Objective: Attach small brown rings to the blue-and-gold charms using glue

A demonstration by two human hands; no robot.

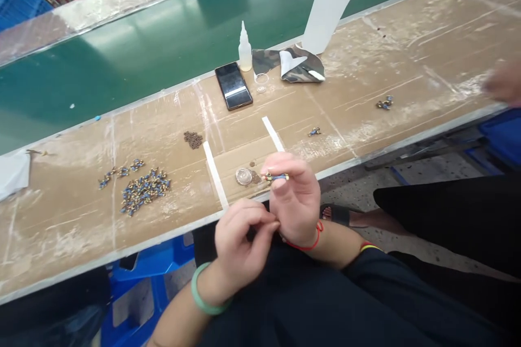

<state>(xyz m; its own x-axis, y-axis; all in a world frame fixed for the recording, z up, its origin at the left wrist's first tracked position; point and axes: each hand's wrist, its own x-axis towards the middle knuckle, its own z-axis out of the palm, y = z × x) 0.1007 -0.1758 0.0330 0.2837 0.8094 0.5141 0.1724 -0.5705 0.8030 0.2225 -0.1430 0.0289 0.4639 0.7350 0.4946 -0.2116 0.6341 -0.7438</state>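
Between the thumb and fingertips of my right hand (297, 200) is a small blue-and-gold piece (277, 177), held level above the table edge. My left hand (246, 241), with a green bangle on its wrist, is closed in a pinch against the lower side of my right hand. Whatever its fingertips hold, if anything, is too small to make out. Just beyond the hands, a small round dish (243, 175) lies on the table beside some brown bits (255, 177). A heap of similar blue-and-gold pieces (144, 191) lies to the left.
A brown pile of tiny parts (193, 140), a phone (234, 85), a dropper bottle (245, 49) and a large white bottle (331, 5) stand or lie farther back. Camouflage cloth (303, 68) is beside them. At the right edge appears another person's blurred hand (504, 84).
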